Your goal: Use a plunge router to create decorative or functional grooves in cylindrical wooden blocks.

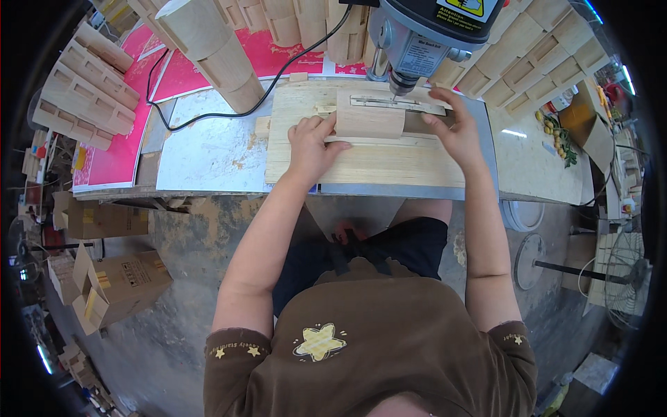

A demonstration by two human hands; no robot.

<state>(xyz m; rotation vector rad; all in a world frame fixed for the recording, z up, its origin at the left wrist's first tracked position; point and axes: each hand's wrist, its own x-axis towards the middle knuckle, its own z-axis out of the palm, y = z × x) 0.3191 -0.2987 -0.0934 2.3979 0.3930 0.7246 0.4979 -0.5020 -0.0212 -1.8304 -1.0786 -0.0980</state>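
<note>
The wooden block (370,115) is touched, not gripped, by the left fingers (324,126), just right of them. The right fingers (451,101) are spread, empty. The block should be pressed flat, fingers kept off the drill (410,48).

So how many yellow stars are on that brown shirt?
4 that I can see: one big star on the chest, two small ones on the left sleeve, one on the right sleeve. Folds may hide more.
</note>
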